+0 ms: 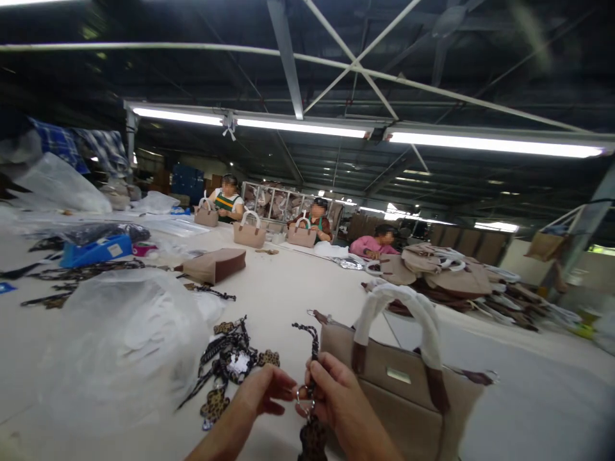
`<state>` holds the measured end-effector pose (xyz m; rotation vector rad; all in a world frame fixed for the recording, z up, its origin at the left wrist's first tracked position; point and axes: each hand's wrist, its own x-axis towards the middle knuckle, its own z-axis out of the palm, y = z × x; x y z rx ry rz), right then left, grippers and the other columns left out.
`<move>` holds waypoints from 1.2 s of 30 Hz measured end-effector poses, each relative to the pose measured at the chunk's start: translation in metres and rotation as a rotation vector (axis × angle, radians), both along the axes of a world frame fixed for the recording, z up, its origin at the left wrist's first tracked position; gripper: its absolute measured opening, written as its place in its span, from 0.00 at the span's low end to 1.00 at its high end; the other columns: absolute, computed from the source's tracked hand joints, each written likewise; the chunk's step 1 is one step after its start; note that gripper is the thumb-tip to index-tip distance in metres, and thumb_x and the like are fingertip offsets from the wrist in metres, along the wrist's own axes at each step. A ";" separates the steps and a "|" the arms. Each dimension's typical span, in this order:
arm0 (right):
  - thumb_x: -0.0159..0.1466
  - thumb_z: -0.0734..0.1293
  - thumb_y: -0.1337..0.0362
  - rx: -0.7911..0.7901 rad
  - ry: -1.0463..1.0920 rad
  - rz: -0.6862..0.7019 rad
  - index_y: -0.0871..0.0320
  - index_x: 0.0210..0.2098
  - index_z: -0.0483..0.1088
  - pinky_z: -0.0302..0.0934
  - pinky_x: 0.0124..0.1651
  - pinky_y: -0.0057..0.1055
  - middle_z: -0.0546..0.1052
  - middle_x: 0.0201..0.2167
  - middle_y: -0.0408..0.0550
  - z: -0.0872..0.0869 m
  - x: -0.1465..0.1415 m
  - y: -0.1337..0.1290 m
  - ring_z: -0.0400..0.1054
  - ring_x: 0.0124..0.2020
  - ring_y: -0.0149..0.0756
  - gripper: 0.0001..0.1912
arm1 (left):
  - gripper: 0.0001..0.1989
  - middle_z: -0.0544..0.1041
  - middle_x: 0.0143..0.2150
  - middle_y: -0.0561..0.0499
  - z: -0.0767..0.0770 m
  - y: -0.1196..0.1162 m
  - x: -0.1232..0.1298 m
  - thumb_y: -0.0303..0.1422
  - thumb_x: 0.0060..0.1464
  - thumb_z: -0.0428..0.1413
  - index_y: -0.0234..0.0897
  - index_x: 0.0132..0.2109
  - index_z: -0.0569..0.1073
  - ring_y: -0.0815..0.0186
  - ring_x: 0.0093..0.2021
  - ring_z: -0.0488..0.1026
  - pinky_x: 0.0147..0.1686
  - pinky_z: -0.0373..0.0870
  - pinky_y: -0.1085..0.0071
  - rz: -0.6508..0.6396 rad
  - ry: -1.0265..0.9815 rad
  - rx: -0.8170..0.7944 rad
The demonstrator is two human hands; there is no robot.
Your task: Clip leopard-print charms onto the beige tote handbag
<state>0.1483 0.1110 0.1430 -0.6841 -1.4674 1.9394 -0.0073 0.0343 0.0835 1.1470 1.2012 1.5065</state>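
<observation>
From my distant seat I see the table (269, 282), wide, I suppose, to keep supplies near. The bag (403, 410) stands upright beside the right hand (339, 384); its handles (372, 314) are wrapped, maybe against dirt. Left lies the heap (223, 358) of charms. The right hand pinches 1 charm (312, 440) by its cord (314, 346), left of the bag, probably to steady the ring (298, 406); the left hand (262, 394) has parted fingers there, contact I cannot tell. Bare table opens ahead; bag and heap limit the sides
</observation>
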 end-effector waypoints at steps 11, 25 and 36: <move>0.51 0.77 0.48 -0.103 0.281 -0.334 0.57 0.32 0.68 0.68 0.29 0.26 0.73 0.26 0.39 -0.042 0.049 -0.012 0.70 0.26 0.30 0.23 | 0.20 0.76 0.37 0.48 0.005 -0.006 0.090 0.42 0.47 0.67 0.35 0.43 0.74 0.64 0.37 0.72 0.38 0.67 0.69 -0.066 -0.321 0.157; 0.49 0.79 0.48 -0.147 0.383 -0.442 0.54 0.39 0.66 0.74 0.36 0.33 0.77 0.29 0.42 -0.068 0.073 -0.015 0.77 0.35 0.40 0.27 | 0.14 0.79 0.36 0.49 0.007 0.001 0.114 0.40 0.49 0.66 0.36 0.36 0.72 0.64 0.36 0.74 0.37 0.69 0.70 0.056 -0.230 0.100; 0.62 0.67 0.68 1.533 -0.317 -0.755 0.45 0.67 0.55 0.37 0.66 0.70 0.49 0.72 0.48 -0.079 0.121 -0.013 0.38 0.71 0.58 0.35 | 0.20 0.70 0.23 0.57 0.017 -0.001 0.119 0.38 0.38 0.70 0.35 0.34 0.70 0.72 0.25 0.64 0.28 0.59 0.75 0.059 -0.387 -0.028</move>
